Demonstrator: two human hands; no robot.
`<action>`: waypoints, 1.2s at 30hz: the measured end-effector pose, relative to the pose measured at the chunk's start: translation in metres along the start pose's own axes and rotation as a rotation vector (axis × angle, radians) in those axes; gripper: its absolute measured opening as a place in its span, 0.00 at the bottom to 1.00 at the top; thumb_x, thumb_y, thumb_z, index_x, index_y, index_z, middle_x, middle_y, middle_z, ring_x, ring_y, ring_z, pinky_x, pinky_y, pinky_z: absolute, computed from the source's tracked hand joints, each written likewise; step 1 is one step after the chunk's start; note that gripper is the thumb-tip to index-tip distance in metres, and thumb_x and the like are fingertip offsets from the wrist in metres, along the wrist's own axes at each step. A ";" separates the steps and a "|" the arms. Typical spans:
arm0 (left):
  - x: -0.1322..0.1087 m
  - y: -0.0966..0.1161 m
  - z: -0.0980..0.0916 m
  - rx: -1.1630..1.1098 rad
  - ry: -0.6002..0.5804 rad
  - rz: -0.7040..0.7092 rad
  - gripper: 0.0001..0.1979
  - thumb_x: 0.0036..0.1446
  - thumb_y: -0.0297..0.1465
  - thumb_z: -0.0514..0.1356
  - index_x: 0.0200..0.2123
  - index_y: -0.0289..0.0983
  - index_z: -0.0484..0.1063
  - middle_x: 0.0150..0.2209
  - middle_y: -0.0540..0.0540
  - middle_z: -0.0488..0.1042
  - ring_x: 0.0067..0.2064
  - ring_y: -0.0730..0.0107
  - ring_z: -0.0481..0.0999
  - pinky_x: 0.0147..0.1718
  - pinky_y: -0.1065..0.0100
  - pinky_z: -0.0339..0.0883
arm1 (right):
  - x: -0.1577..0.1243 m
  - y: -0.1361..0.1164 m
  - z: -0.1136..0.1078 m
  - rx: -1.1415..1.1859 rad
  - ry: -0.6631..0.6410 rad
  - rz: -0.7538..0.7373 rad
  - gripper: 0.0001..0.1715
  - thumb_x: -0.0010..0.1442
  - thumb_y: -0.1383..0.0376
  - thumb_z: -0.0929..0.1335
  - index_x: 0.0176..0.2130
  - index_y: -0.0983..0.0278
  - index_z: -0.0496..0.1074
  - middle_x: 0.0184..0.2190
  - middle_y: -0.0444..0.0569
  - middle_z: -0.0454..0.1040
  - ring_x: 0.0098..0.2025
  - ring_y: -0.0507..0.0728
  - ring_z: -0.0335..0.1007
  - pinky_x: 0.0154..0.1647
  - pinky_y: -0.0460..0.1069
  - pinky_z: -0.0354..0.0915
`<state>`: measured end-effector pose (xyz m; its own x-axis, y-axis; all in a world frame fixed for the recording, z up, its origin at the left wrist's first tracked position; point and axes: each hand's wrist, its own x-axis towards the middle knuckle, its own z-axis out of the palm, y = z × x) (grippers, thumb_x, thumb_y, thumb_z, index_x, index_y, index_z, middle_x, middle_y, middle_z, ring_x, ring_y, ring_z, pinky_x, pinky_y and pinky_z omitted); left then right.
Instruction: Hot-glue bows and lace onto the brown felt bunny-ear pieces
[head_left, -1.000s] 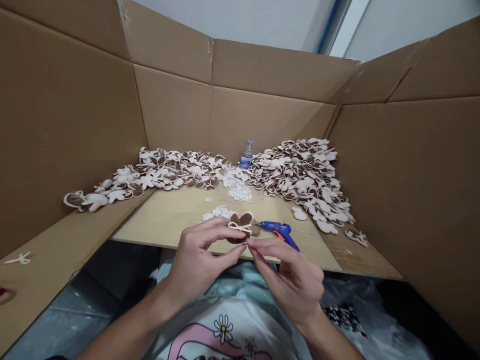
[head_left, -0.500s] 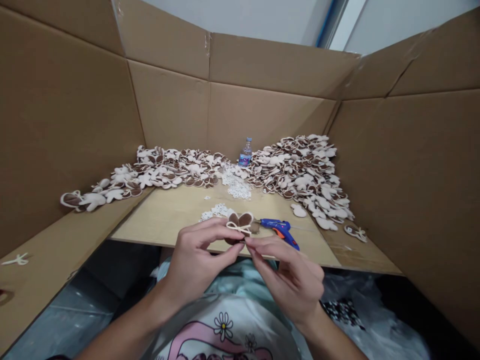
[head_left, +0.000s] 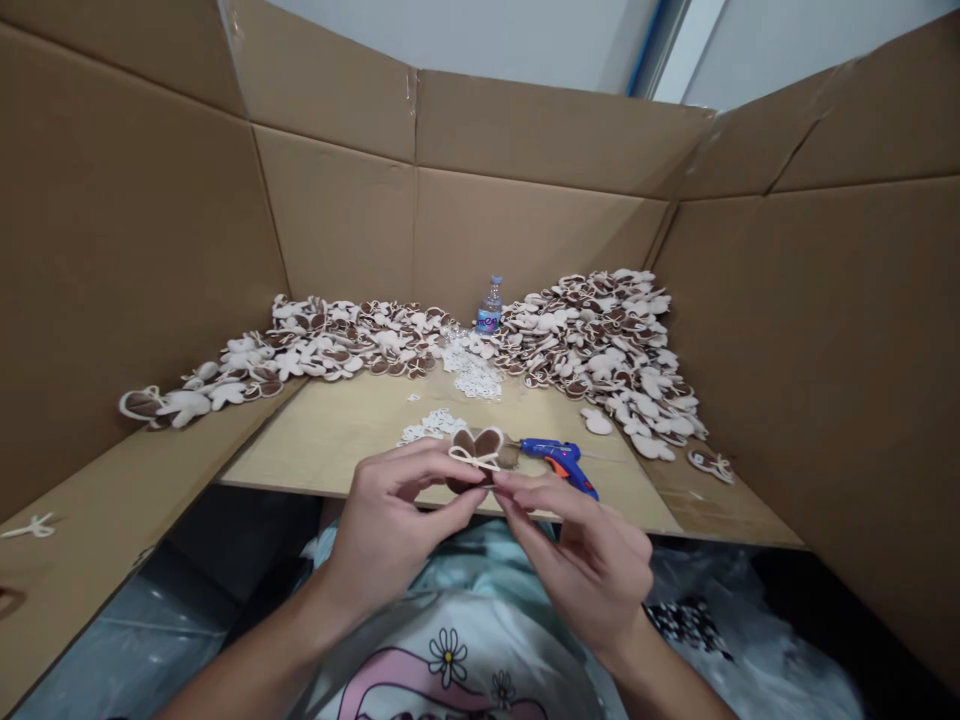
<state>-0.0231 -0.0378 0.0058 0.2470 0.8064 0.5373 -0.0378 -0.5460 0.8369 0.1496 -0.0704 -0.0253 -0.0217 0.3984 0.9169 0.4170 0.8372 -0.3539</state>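
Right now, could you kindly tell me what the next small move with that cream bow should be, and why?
I would probably press the cream bow more firmly with the right hand: it lies across the brown felt ear piece that the left hand steadies, and the blue glue gun lies close by. I cannot tell whether the bow is fixed yet.

glue gun (head_left: 559, 463) ahead of r hand (head_left: 581, 565)
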 end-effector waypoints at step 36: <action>0.007 -0.013 -0.004 -0.490 -0.108 -0.363 0.13 0.42 0.21 0.74 0.25 0.36 0.71 0.26 0.55 0.77 0.29 0.79 0.75 0.30 0.78 0.68 | 0.013 0.006 -0.011 0.530 -0.300 0.491 0.29 0.52 0.70 0.77 0.52 0.54 0.72 0.42 0.45 0.74 0.42 0.53 0.71 0.44 0.50 0.70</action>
<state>-0.0244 -0.0241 -0.0011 0.4228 0.8798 0.2173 -0.3671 -0.0530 0.9287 0.1623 -0.0644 -0.0136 -0.2231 0.7904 0.5706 -0.0459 0.5761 -0.8161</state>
